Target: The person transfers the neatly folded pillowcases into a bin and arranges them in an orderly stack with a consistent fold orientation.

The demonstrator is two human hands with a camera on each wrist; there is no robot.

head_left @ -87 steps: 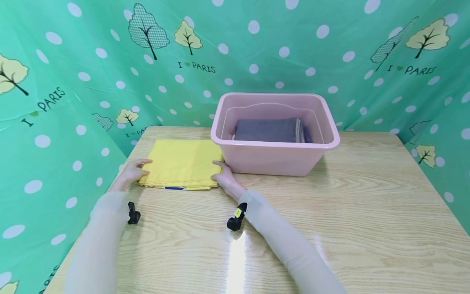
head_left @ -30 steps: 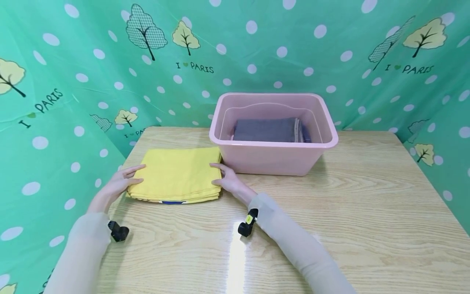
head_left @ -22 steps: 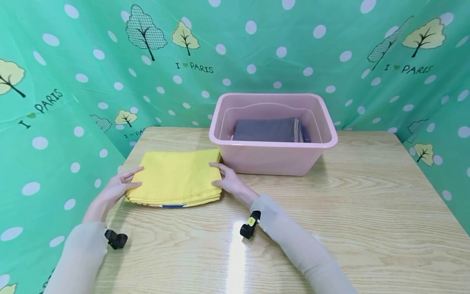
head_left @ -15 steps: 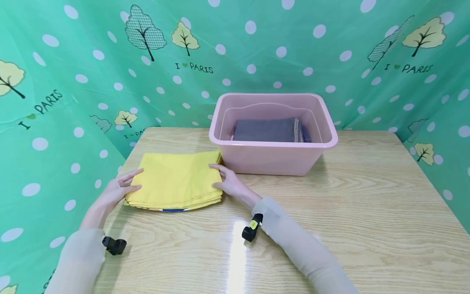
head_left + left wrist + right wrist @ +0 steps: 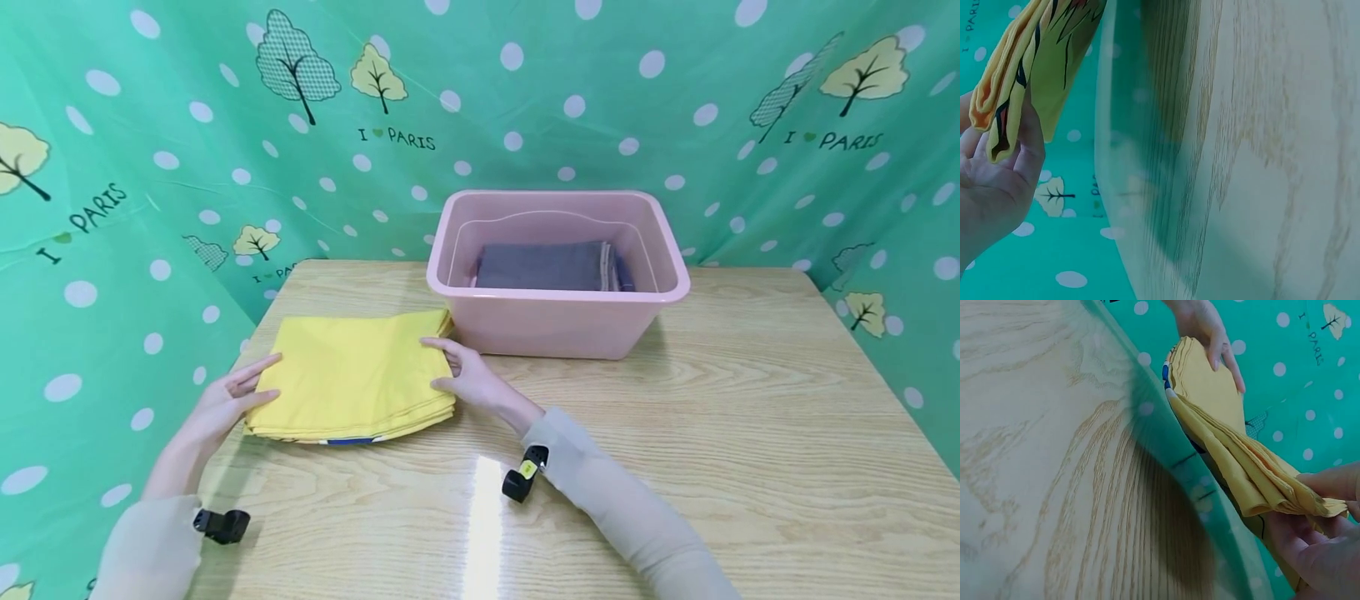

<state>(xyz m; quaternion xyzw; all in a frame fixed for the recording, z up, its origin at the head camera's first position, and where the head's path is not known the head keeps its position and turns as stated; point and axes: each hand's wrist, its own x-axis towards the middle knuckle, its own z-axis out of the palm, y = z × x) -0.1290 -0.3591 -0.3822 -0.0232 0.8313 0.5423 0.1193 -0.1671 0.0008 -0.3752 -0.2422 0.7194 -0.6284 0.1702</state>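
A folded yellow cloth (image 5: 352, 371) spans between both hands on the left side of the table, its front edge sagging slightly. My left hand (image 5: 213, 408) pinches its left end, thumb on top and fingers beneath, as the left wrist view of the hand (image 5: 1004, 181) and the folded layers (image 5: 1007, 94) shows. At the other end, my right hand (image 5: 476, 379) grips the stacked layers between thumb and fingers (image 5: 1294, 544). Blue and dark print shows along the cloth's near edge and underside. In both wrist views the cloth appears raised off the wooden table.
A pink plastic bin (image 5: 562, 325) stands at the back middle, close to the cloth's right end. Folded dark grey fabric (image 5: 540, 267) lies inside it. Bare wooden tabletop (image 5: 750, 417) extends right and front. A green printed curtain (image 5: 510, 100) borders the back and sides.
Both hands have drawn the yellow cloth toward the front and a little left, and it now looks lifted. The bin has stayed in place.
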